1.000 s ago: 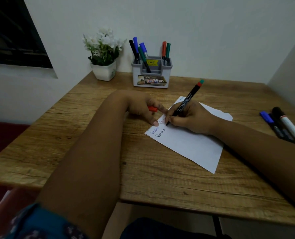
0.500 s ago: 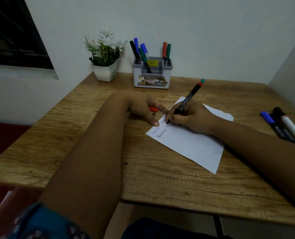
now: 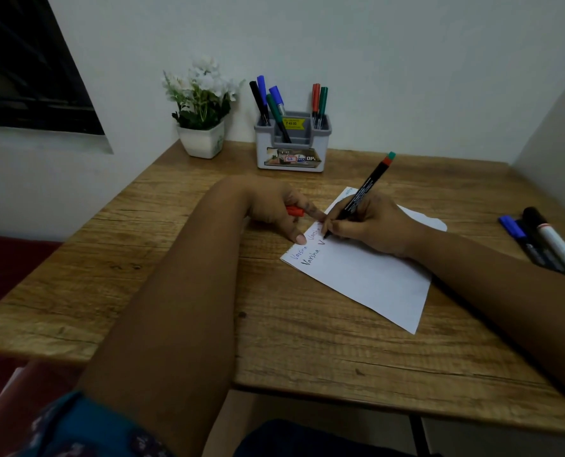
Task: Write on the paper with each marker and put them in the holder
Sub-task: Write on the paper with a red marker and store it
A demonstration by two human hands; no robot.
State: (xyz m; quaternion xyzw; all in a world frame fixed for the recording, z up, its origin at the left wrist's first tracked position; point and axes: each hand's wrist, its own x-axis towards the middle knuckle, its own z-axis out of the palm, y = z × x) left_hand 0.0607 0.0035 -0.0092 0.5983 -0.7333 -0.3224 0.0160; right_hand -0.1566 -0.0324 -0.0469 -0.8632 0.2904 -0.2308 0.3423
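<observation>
Right hand pinching a black marker low on its barrel, tip touching the paper at a newly begun word; long axis slanting up and away toward the holder, which stands at the table's far edge, beyond the grip; left hand curled round a red cap, one fingertip pressing the sheet's near-left edge; the right hand lies nearer the holder; unused markers rest well apart at the right.
</observation>
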